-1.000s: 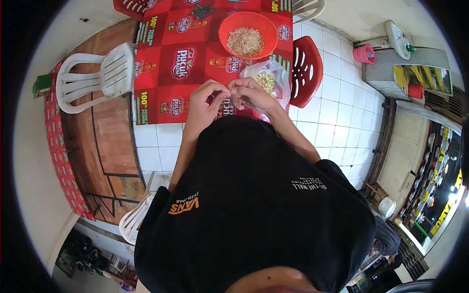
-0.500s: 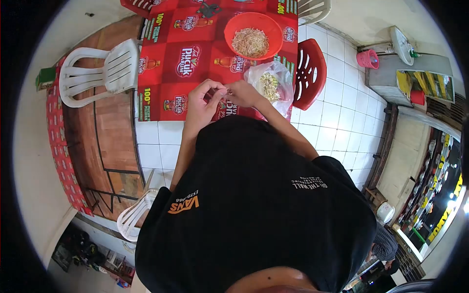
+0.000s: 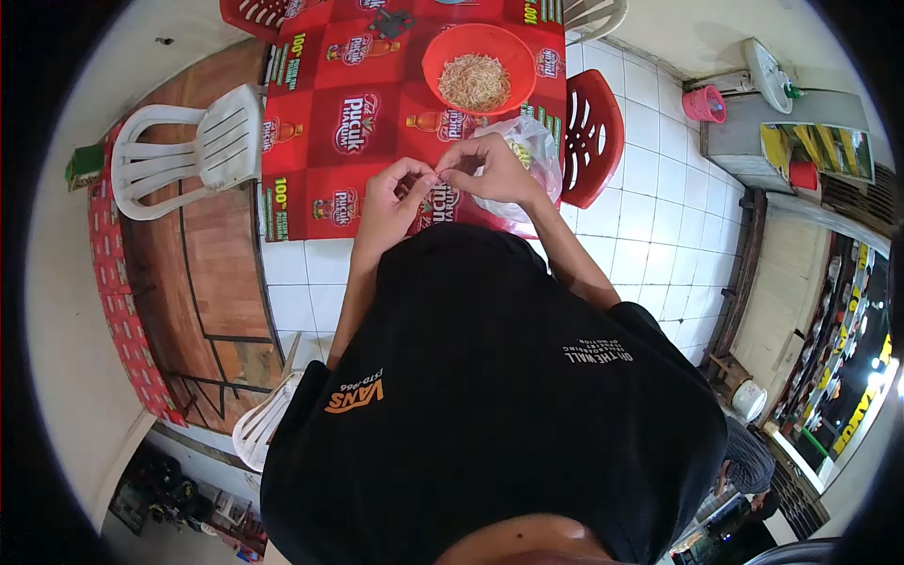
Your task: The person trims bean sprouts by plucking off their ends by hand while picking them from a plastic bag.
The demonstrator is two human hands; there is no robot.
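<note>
Over the near edge of the table, my left hand [image 3: 394,202] and my right hand [image 3: 494,171] meet at the fingertips. Both are closed in a pinch, thumbs against index fingers; whatever small thing lies between them is too tiny to make out. Just behind my right hand is a clear plastic bag [image 3: 539,155] with pale yellow-green bean sprouts, partly hidden by that hand. Farther back stands a red-orange bowl [image 3: 524,71] holding a heap of pale bean sprouts [image 3: 474,82].
A red printed cloth covers the table [image 3: 325,113]. Red chairs, one of them on the right [image 3: 595,137], and a white plastic chair [image 3: 226,141] flank it. A dark object [image 3: 391,23] lies at the far side. Another person [image 3: 750,459] is at lower right.
My right hand has risen and turned, its fingers now more arched, and covers more of the bag. My left hand stays nearly in place. The view has shifted slightly.
</note>
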